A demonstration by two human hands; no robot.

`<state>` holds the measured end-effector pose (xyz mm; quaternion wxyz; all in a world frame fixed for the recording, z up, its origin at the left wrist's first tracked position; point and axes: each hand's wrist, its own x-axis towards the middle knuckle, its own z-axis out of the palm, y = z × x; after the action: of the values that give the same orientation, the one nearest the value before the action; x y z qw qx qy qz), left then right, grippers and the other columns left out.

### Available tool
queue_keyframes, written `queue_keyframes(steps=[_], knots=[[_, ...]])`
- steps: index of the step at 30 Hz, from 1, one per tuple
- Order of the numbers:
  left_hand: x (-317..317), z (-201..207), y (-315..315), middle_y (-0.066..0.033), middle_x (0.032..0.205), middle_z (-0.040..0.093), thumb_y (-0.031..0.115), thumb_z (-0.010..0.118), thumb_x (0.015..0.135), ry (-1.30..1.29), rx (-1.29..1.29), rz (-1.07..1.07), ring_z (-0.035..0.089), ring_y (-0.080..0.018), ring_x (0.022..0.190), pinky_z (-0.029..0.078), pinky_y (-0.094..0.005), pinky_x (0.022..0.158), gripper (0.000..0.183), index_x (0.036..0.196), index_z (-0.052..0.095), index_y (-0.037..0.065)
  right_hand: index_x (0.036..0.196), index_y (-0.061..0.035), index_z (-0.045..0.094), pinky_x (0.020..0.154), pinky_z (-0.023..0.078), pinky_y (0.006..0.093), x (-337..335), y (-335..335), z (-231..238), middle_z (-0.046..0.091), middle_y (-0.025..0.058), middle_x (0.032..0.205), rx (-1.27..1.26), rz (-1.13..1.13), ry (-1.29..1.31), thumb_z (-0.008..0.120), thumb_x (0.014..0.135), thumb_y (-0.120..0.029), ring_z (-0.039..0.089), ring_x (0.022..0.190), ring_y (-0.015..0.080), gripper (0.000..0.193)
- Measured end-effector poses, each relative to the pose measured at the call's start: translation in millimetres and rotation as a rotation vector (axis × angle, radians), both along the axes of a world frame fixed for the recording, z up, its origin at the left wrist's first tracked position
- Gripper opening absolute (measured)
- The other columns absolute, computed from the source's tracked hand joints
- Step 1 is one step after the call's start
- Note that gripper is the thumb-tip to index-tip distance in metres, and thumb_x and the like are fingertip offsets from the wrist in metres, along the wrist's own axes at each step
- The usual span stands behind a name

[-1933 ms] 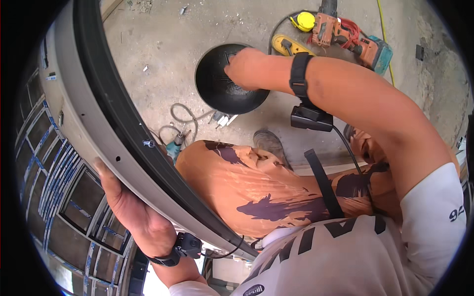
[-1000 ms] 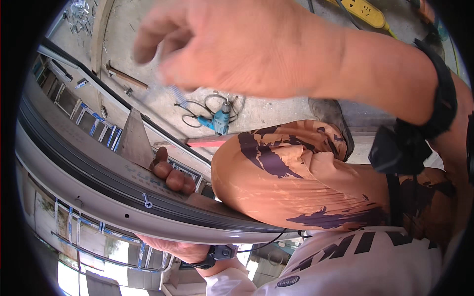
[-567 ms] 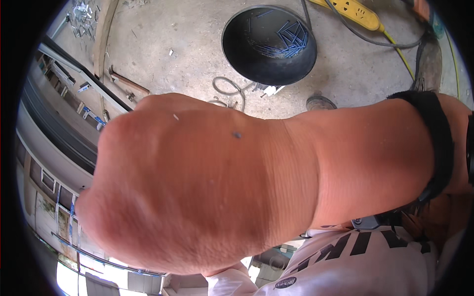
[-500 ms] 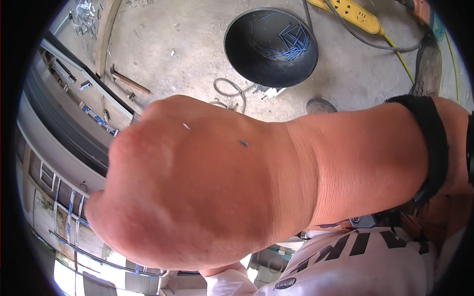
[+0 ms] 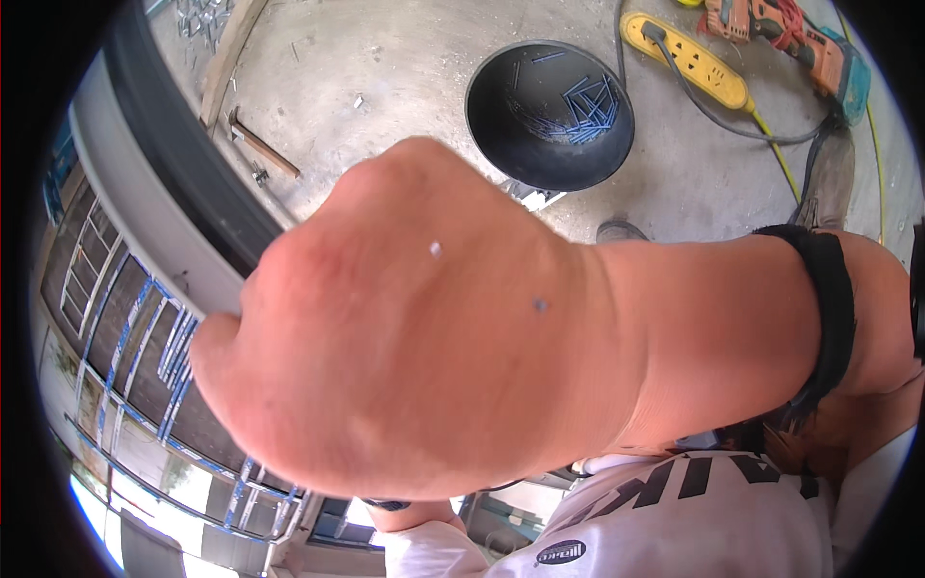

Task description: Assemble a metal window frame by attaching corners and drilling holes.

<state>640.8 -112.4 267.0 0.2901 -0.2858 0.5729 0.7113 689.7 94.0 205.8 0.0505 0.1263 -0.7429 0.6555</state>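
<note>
My right hand [image 5: 414, 318], with a black band on its wrist, fills the middle of the view, its back turned up. It is closed, the thumb lying along the lower end of a long grey metal profile [image 5: 145, 202] with a dark channel. The profile runs from the hand to the upper left; the fingers around it are mostly hidden. A small pale chip and a dark speck lie on the back of the hand. Of my left arm [image 5: 416, 517], only a short stretch with a dark band and a white sleeve shows at the bottom; its hand is hidden.
A black bucket [image 5: 501, 87] with several thin blue rods [image 5: 593, 111] stands on the concrete floor. Right of it lie a yellow power strip [image 5: 689, 67], cords and a power tool [image 5: 838, 72]. A hammer [image 5: 265, 152] lies at left, above blue-and-white frame pieces [image 5: 125, 366].
The upper end of the profile has swung upward and right. My right hand has moved slightly right, and the floor has shifted down and right in view.
</note>
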Motion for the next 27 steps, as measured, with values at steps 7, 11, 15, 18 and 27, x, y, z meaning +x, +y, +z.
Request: queue_keyframes(steps=[7, 11, 15, 18, 27], knots=[[7.6, -6.5, -3.3, -0.0174, 0.130, 0.055, 0.039, 0.063, 0.090, -0.032, 0.131, 0.156, 0.054, -0.0300, 0.119, 0.042, -0.0460, 0.103, 0.058, 0.132, 0.048, 0.002, 0.063, -0.0097, 0.068, 0.053, 0.053, 0.0320, -11.3, -17.3, -3.7, 0.066, 0.0046, 0.062, 0.080, -0.069, 0.076, 0.075, 0.059, -0.015, 0.068, 0.061, 0.0213, 0.009], [9.1, 0.0, 0.2, -0.0173, 0.132, 0.055, 0.038, 0.065, 0.090, -0.054, 0.187, 0.238, 0.054, -0.0307, 0.121, 0.042, -0.0472, 0.104, 0.056, 0.132, 0.050, 0.004, 0.066, -0.0111, 0.071, 0.052, 0.053, 0.0321, -19.7, -19.8, -2.4, 0.067, 0.0053, 0.065, -0.017, -0.020, 0.042, 0.075, 0.060, -0.017, 0.069, 0.062, 0.0206, 0.009], [12.2, 1.5, -3.7, -0.0150, 0.133, 0.055, 0.030, 0.066, 0.089, 0.030, 0.059, 0.159, 0.052, -0.0297, 0.124, 0.040, -0.0491, 0.107, 0.051, 0.130, 0.051, 0.005, 0.069, -0.0132, 0.074, 0.052, 0.053, 0.0315, -18.8, -11.6, 2.8, 0.068, 0.0054, 0.065, 0.053, -0.069, 0.088, 0.074, 0.060, -0.018, 0.069, 0.064, 0.0199, 0.010], [9.7, -2.6, 3.8, -0.0148, 0.133, 0.056, 0.033, 0.063, 0.092, 0.030, 0.041, 0.082, 0.053, -0.0287, 0.123, 0.041, -0.0473, 0.106, 0.050, 0.131, 0.051, 0.004, 0.069, -0.0116, 0.074, 0.052, 0.052, 0.0320, -21.4, -9.1, 2.7, 0.068, 0.0051, 0.065, 0.070, -0.010, 0.079, 0.072, 0.061, -0.017, 0.069, 0.064, 0.0202, 0.010], [8.1, -6.2, 16.7, -0.0137, 0.124, 0.061, 0.035, 0.057, 0.097, 0.026, 0.084, 0.138, 0.060, -0.0253, 0.112, 0.049, -0.0408, 0.099, 0.042, 0.126, 0.054, 0.004, 0.073, -0.0043, 0.066, 0.056, 0.048, 0.0422, -36.9, 1.1, -6.0, 0.062, 0.0151, 0.065, 0.035, 0.121, 0.091, 0.066, 0.069, -0.012, 0.063, 0.064, 0.0337, 0.009]])
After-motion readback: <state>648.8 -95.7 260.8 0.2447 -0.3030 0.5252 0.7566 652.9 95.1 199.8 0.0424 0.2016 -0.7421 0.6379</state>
